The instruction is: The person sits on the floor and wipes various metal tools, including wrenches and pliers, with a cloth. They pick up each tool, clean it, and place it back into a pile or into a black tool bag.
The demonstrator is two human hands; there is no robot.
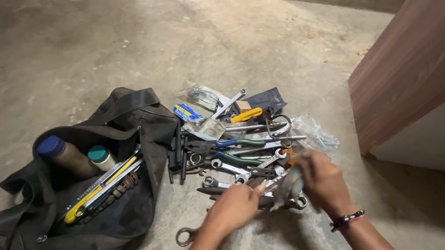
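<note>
A pile of hand tools (240, 155) lies on the concrete floor: several steel spanners, green-handled pliers (246, 159), blue-handled pliers and a yellow-handled tool (247, 115). My left hand (234, 206) reaches into the near edge of the pile, fingertips on a spanner. My right hand (323, 178), with a bracelet at the wrist, grips a blurred metal tool (289, 185) just above the pile. A ring spanner (186, 236) lies apart, near my left forearm.
An open black tool bag (144, 125) lies at the left with two capped bottles (65, 154), a yellow-handled tool and more tools inside. A brown wooden cabinet panel (411, 59) stands at the right. Clear plastic bags (317, 134) lie by the pile.
</note>
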